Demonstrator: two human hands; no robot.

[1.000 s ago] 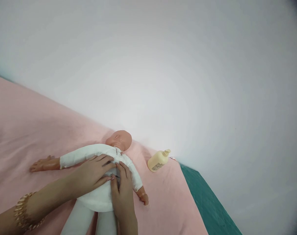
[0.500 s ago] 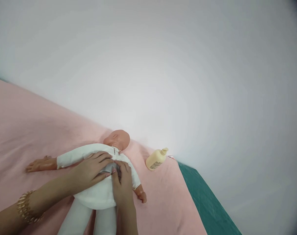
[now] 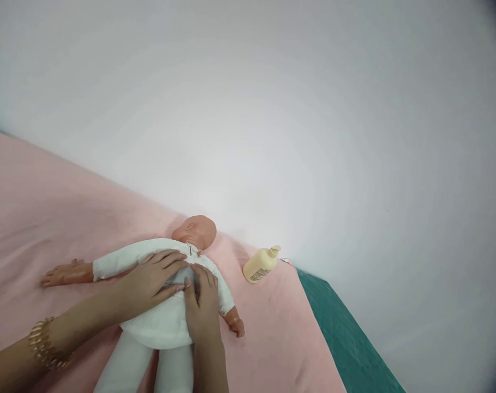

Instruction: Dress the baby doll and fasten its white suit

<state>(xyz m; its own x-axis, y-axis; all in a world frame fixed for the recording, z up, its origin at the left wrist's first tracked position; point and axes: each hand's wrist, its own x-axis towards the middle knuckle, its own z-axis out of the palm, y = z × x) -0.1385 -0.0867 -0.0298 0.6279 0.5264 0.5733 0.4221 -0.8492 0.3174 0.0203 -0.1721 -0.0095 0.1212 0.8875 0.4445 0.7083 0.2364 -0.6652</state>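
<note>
A baby doll (image 3: 157,322) with a white cloth body and brown plastic head and hands lies on a pink sheet. Its head is turned so that an ear shows and the face is hidden. My left hand (image 3: 153,281), with a beaded bracelet on the wrist, rests flat on the torso, fingers extended. Beside it my right hand (image 3: 204,303) lies on the torso's right side, fingers stretched and thumb apart. A grey patch (image 3: 184,275) shows between the hands on the doll's back or chest; I cannot tell which.
A pale yellow pump bottle (image 3: 260,266) stands to the right of the doll. The pink sheet (image 3: 280,338) covers the surface, with a green cover (image 3: 350,333) showing at the right edge. A pale wall (image 3: 248,109) rises behind.
Both hands stay on the doll's torso and shift only slightly. The whole view has moved by a small amount; the doll and the bottle keep their places.
</note>
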